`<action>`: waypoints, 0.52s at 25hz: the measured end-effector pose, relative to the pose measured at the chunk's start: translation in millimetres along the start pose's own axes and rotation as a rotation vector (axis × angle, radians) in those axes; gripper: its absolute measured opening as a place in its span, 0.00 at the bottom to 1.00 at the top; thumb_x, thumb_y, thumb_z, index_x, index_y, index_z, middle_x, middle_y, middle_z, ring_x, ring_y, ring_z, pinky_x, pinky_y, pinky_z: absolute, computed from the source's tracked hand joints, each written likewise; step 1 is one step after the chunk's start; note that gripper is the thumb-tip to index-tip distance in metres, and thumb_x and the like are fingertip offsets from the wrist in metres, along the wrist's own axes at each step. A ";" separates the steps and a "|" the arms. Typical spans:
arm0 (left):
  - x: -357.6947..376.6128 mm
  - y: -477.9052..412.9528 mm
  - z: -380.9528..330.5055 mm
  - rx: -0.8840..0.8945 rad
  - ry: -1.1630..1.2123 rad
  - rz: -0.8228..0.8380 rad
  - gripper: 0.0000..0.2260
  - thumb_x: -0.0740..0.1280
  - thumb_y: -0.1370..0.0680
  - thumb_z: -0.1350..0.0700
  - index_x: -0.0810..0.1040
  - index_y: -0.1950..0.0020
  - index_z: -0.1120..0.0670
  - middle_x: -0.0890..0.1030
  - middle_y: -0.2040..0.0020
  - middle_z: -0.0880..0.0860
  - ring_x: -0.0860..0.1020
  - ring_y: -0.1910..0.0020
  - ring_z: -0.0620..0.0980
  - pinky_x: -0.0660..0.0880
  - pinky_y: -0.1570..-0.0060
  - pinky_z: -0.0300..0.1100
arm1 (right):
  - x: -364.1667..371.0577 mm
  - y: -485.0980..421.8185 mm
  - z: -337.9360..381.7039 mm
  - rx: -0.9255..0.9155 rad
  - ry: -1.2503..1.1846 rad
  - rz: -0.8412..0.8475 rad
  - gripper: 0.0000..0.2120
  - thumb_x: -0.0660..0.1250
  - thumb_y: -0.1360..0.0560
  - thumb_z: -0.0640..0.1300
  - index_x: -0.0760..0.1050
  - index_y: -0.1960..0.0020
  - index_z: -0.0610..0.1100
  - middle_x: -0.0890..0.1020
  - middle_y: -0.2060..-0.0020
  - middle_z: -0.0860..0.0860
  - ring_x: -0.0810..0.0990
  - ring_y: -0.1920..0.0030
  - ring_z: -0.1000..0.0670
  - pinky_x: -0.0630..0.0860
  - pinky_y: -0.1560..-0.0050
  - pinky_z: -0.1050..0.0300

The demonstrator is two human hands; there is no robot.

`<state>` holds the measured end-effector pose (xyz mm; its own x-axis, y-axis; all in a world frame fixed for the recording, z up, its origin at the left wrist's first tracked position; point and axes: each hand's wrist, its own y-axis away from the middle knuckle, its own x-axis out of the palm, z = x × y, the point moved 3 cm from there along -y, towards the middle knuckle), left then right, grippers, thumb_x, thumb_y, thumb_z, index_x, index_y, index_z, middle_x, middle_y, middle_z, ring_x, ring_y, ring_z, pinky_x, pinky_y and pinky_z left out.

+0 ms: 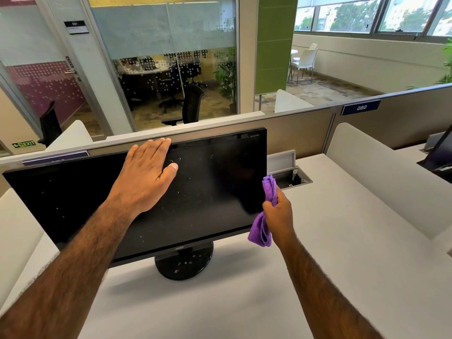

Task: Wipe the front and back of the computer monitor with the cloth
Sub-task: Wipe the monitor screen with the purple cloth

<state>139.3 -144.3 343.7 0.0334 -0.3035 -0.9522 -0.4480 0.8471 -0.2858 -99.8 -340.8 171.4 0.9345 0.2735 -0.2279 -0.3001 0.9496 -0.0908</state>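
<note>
Black monitor is sitting centre frame on the pale bench, screen facing the person and tilting back, with its round black base showing just under the bottom edge. The screen is dark and is showing specks and smudges.

Left hand is lying flat on the upper middle of the screen, fingers straight and together, fingertips reaching the top bezel, thumb sticking out to the right. It is gripping nothing, only pressing on the glass.

Right hand is hanging at the monitor's lower right edge, right of centre in the frame, with its fingers curling tight round a purple cloth. The cloth is bunching up, one end poking above the fist and a bigger fold drooping below it. The top end is sitting just beside the screen's right edge; I cannot tell whether it is touching.

Behind the monitor a grey partition is running across the frame, carrying a blue "080" label at upper right. An open cable hatch is sitting in the bench just right of the monitor. A second monitor is peeking in at the right edge. A black office chair is standing beyond the partition, and a green exit sign is glowing at far left.
</note>
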 end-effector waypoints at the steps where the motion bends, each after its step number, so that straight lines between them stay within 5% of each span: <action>1: 0.1 -0.4 0.4 -0.003 -0.001 0.002 0.33 0.43 0.20 0.39 0.48 0.16 0.48 0.50 0.16 0.48 0.46 0.17 0.47 0.42 0.19 0.51 | 1.5 2.2 -7.1 0.015 0.014 0.002 0.22 0.61 0.18 0.33 0.69 0.25 0.40 0.81 0.44 0.43 0.80 0.61 0.53 0.77 0.68 0.69; 9: -1.4 0.8 -2.0 -0.002 0.000 0.009 0.33 0.43 0.21 0.39 0.48 0.15 0.48 0.50 0.16 0.48 0.47 0.17 0.47 0.41 0.19 0.51 | 5.6 25.0 -53.7 0.160 0.051 0.045 0.21 0.61 0.18 0.34 0.68 0.25 0.41 0.81 0.41 0.41 0.80 0.60 0.52 0.76 0.70 0.69; 13: -2.4 1.5 -1.6 0.008 0.002 0.001 0.33 0.43 0.20 0.40 0.48 0.16 0.49 0.51 0.16 0.48 0.47 0.17 0.48 0.41 0.19 0.51 | 3.6 32.7 -77.3 0.287 0.073 0.066 0.09 0.61 0.17 0.38 0.75 0.38 0.42 0.81 0.55 0.45 0.80 0.61 0.46 0.75 0.68 0.64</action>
<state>137.1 -143.0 345.8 0.0312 -0.3040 -0.9521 -0.4405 0.8509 -0.2861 -121.0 -320.6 92.7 0.8955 0.3338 -0.2943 -0.2831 0.9376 0.2019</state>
